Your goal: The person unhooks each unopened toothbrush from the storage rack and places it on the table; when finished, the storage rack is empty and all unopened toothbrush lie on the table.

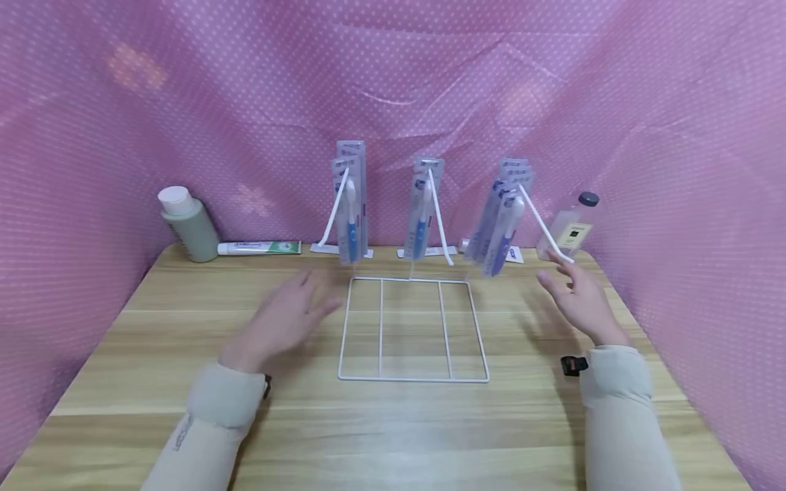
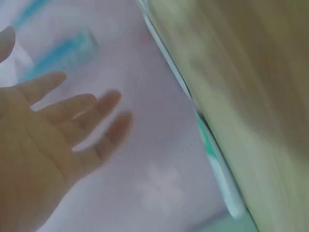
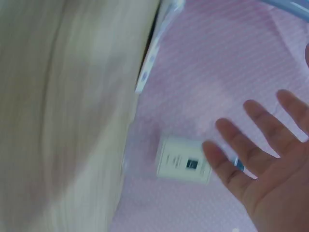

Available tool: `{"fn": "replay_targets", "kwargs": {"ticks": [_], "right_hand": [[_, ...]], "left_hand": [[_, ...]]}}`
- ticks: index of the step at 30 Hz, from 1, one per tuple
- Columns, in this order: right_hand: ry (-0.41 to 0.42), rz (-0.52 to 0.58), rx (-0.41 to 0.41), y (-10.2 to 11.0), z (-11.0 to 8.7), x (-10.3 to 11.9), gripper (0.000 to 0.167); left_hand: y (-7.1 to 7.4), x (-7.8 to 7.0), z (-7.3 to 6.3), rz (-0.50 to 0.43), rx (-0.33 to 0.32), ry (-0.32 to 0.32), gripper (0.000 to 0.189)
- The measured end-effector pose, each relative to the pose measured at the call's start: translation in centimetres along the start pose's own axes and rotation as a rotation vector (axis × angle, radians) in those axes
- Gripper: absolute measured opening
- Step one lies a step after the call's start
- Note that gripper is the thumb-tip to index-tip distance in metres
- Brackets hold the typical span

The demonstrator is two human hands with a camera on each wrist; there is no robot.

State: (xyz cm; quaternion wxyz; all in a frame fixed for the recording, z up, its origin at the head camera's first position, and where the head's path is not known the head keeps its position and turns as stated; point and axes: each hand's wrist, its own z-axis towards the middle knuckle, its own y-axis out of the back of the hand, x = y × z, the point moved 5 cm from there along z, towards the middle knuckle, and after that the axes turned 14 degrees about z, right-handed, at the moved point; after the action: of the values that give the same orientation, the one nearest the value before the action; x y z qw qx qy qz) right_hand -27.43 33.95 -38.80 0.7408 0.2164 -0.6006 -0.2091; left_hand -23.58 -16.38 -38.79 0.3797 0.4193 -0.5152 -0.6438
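A white wire rack (image 1: 414, 380) stands on the table, with packaged toothbrushes hanging from its three hooks. Two packs hold blue toothbrushes, at the left hook (image 1: 352, 232) and the middle hook (image 1: 421, 228); purple toothbrushes (image 1: 502, 245) hang in several packs at the right. My left hand (image 1: 285, 317), blurred, hovers left of the rack's base; the left wrist view shows its palm (image 2: 38, 150) empty, fingers apart. The right hand (image 1: 580, 300) is by the tip of the right hook (image 1: 546, 225); whether it touches is unclear. Its palm (image 3: 285, 183) holds nothing.
Along the back edge stand a green-grey bottle (image 1: 193, 228) with a white cap, and a clear bottle (image 1: 568, 232) with a dark cap. A toothpaste tube (image 1: 260, 247) lies between the left bottle and the rack. Pink dotted cloth (image 1: 245, 102) encloses the table.
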Motion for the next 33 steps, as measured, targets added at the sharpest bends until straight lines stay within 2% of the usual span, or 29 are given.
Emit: {"fn": "replay_targets", "kwargs": {"ticks": [3, 5, 8, 10, 15, 18, 21, 24, 28, 33], "right_hand": [[0.029, 0.126, -0.080, -0.9, 0.3, 1.0, 0.059], [0.063, 0.243, -0.127, -1.3, 0.5, 1.9, 0.053], [0.121, 0.500, -0.159, -1.7, 0.6, 3.1, 0.045], [0.161, 0.716, -0.152, -1.7, 0.5, 3.9, 0.039], [0.275, 1.215, -0.044, -0.8, -0.1, 5.9, 0.029], [0.352, 1.463, 0.054, 0.1, -0.1, 7.6, 0.029], [0.387, 1.647, 0.128, 0.7, 0.4, 9.6, 0.029], [0.385, 1.685, 0.108, 1.0, 1.4, 11.8, 0.026], [0.367, 1.619, 0.032, 1.0, 3.1, 14.1, 0.021], [0.318, 1.579, 0.025, 1.0, 4.7, 15.0, 0.020]], "left_hand": [[-0.4, -2.4, -1.4, -0.030, -0.035, -0.086, 0.074], [-0.8, -3.6, -2.6, -0.039, -0.036, -0.130, 0.070], [-2.1, -4.7, -4.0, -0.038, 0.016, -0.166, 0.059], [-2.9, -5.2, -4.4, -0.036, 0.043, -0.207, 0.049], [-4.4, -6.2, -4.3, -0.055, 0.111, -0.284, 0.029], [-4.7, -6.8, -4.4, -0.057, 0.128, -0.341, 0.019], [-4.8, -7.1, -4.6, -0.053, 0.105, -0.374, 0.013], [-4.7, -7.0, -4.8, -0.054, 0.071, -0.385, 0.018], [-4.5, -6.7, -5.0, -0.047, 0.032, -0.404, 0.021], [-4.4, -6.6, -4.9, -0.027, 0.023, -0.389, 0.021]]}}
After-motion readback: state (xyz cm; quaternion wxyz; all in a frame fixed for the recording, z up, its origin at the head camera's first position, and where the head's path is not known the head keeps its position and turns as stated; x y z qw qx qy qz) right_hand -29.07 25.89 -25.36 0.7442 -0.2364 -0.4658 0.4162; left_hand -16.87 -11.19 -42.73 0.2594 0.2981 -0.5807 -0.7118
